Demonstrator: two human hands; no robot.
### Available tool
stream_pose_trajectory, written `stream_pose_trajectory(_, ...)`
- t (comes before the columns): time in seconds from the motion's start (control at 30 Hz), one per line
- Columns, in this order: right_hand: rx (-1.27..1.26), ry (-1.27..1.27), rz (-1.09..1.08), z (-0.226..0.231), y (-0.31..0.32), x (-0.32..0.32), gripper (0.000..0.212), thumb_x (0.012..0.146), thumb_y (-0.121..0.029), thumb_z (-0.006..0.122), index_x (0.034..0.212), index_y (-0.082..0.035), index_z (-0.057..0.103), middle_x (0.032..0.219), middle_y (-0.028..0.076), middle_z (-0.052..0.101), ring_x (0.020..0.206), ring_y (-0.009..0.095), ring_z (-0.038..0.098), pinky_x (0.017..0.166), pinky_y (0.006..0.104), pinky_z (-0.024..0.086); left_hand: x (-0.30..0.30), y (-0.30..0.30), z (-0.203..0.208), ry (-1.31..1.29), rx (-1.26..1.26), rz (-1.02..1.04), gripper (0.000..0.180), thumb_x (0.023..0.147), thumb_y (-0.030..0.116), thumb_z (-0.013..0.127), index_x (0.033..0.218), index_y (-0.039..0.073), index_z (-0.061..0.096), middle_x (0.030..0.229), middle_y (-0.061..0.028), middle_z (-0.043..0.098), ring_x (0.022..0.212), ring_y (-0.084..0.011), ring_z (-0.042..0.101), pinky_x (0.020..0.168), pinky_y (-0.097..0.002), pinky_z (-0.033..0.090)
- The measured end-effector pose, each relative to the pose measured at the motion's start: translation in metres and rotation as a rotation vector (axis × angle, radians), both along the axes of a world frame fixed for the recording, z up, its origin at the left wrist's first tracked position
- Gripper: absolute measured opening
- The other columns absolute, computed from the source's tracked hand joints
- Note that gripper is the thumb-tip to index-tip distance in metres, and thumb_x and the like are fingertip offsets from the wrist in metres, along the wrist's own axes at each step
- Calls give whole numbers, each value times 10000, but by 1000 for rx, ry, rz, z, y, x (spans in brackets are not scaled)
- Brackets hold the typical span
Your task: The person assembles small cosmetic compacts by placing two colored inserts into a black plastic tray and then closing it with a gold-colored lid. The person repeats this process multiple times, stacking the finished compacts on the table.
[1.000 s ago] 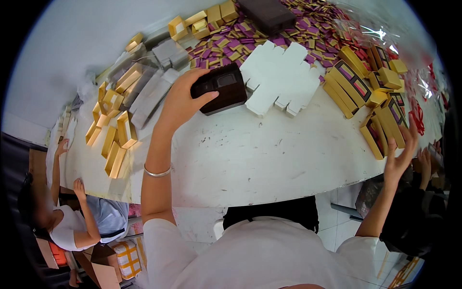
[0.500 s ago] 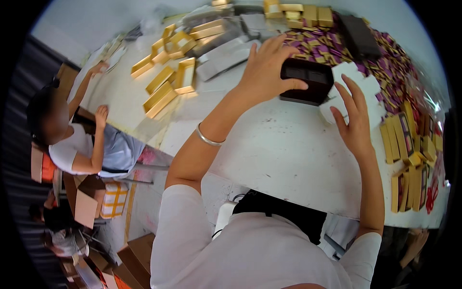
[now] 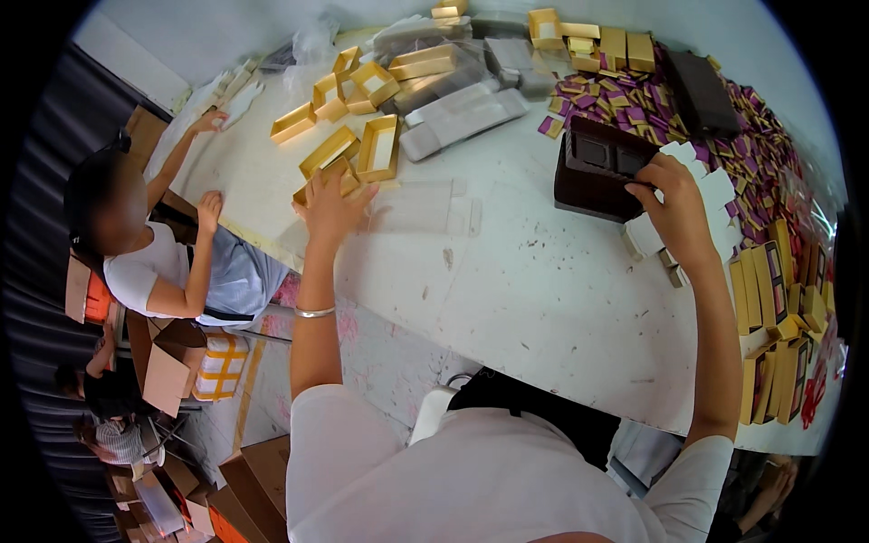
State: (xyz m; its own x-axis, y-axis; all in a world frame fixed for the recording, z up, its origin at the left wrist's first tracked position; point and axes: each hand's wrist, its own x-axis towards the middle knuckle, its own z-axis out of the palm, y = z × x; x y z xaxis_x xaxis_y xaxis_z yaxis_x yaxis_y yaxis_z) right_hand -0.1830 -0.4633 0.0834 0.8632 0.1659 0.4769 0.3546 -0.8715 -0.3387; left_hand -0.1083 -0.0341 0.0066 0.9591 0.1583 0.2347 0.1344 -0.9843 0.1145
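Note:
My left hand [image 3: 328, 210] is over a small open gold box [image 3: 342, 179] at the left of the table, its fingers spread and slightly blurred around the box's near end. Other gold boxes [image 3: 378, 147] lie just beyond it, some with a pale inside. At the right, my right hand [image 3: 677, 204] has its thumb and fingers closed on the edge of a dark brown plastic tray [image 3: 593, 185]. Square hollows show in the tray's top, and it looks like a stack. White notched card pieces [image 3: 718, 195] lie beside and partly behind that hand.
A clear plastic sleeve [image 3: 416, 206] lies flat near my left hand. Small purple-and-gold packets [image 3: 634, 104] are heaped at the far right, near another dark tray stack [image 3: 701, 90]. Filled gold boxes [image 3: 769, 281] stand at the right edge. A co-worker [image 3: 154, 244] sits at the left.
My left hand has left the brown tray and moved left to the gold box. My right hand has closed on the tray's edge. The view has shifted slightly.

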Motion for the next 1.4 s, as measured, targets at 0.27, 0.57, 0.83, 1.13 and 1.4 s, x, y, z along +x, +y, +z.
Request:
stream_pose_trajectory(0.27,318,-176,51,2,-5,-23,95,844,-61,609,825,18,557,729,80,512,716,198,500,671,285,402,23,-13,-6,-36,-117,-279,419,762,420,664,1020,93,622,1235,-216,477,1139,-376,479,948,-513,364)
stream_pose_trajectory(0.57,1032,210,-99,-10,-63,-126,250,880,-305,599,888,-80,491,823,-46,465,781,50,403,741,180,314,-69,-49,77,-174,-409,-701,237,682,70,737,889,77,624,1253,-163,497,1182,-358,450,967,-410,383)
stream_pose_trajectory(0.83,1204,299,-161,-17,-86,-159,451,834,-331,657,1147,-39,516,1052,28,576,946,111,521,858,243,385,-165,-221,19,138,-215,-1471,379,655,216,756,985,107,605,1317,-157,444,1049,-280,517,892,-409,409)
stream_pose_trajectory(1.13,888,605,-142,-10,-102,-175,397,918,-404,535,891,-25,648,702,-40,546,653,33,461,594,202,381,-107,-217,63,197,-83,-1319,892,571,251,808,1360,133,409,1454,-152,303,1259,-334,376,1023,-446,291)
stream_pose_trajectory(1.4,678,596,-71,-10,-28,-134,362,921,-323,525,828,7,640,672,87,543,599,169,511,577,303,428,-77,-231,29,568,-400,-1290,636,686,194,771,1220,20,473,1133,-96,441,908,-262,535,797,-341,465)
